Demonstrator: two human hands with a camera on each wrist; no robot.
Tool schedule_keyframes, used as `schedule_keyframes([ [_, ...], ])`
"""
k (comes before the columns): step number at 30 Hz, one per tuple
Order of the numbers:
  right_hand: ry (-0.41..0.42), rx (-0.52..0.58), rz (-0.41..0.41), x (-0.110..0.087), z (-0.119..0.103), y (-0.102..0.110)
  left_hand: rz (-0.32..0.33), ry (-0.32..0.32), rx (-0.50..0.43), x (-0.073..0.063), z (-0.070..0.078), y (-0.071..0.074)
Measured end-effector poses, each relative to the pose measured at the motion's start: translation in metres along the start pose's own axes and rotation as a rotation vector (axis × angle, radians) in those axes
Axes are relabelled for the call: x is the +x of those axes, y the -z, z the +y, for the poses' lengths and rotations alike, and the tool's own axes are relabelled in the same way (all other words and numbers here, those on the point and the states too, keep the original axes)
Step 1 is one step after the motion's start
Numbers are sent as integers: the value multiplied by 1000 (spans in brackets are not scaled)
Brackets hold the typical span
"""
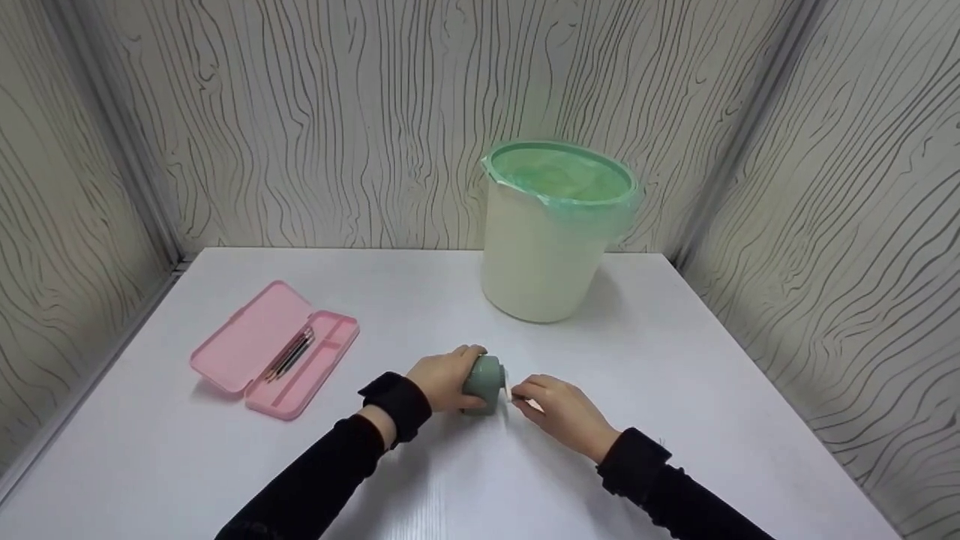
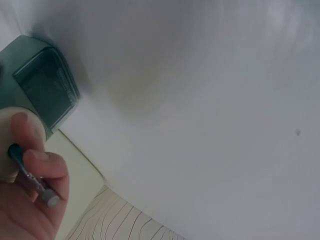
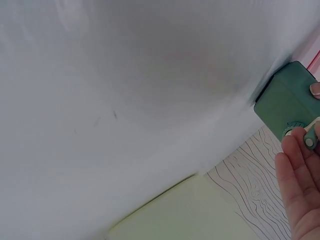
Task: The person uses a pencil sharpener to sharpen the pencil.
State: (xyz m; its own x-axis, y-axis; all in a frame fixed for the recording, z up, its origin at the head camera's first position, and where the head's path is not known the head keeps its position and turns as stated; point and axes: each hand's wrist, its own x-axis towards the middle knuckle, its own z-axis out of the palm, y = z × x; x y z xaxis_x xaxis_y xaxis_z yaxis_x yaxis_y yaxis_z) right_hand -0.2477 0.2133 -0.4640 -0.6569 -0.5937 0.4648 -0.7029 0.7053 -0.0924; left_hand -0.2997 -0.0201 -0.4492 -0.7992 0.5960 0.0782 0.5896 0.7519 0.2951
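A green crank pencil sharpener [image 1: 487, 379] stands on the white table, gripped around its body by my left hand [image 1: 448, 381]. The left wrist view shows its clear window [image 2: 46, 90] and round cream face [image 2: 14, 131]. From that face juts a pencil [image 2: 32, 179] with a silvery band and grey end, my curled left fingers [image 2: 47, 165] beside it. On the sharpener's right side, my right hand [image 1: 559, 409] pinches the green knob [image 3: 311, 140] of the crank handle. Fingers of the left hand hide part of the body.
An open pink pencil case [image 1: 281, 409] lies to the left, with several pencils [image 1: 291, 354] in it. Behind the hands stands a tall cream bin [image 1: 536, 262] with a green liner [image 1: 592, 214]. Wood-patterned walls [image 1: 375, 127] enclose the table's back and sides.
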Motion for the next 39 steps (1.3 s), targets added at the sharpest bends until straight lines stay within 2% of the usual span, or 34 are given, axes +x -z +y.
schedule_keyframes([
  [4, 25, -4, 51, -1, -1, -2, -9, -18, 47, 0, 1, 1],
  [11, 58, -84, 127, 3, -2, -2, 20, -58, 126, 1, 0, 4],
  [17, 63, -153, 127, 5, -4, 0, 11, -70, 112, 1, -2, 5],
  [25, 151, -328, 194, 3, -4, -2, 6, -89, 103, 1, 0, 3],
  [32, 132, -339, 184, 15, -1, 4, -20, -85, 88, 3, -3, 2],
  [39, 70, -322, 177, 25, 5, 8, -6, -126, 149, 3, -2, -1],
])
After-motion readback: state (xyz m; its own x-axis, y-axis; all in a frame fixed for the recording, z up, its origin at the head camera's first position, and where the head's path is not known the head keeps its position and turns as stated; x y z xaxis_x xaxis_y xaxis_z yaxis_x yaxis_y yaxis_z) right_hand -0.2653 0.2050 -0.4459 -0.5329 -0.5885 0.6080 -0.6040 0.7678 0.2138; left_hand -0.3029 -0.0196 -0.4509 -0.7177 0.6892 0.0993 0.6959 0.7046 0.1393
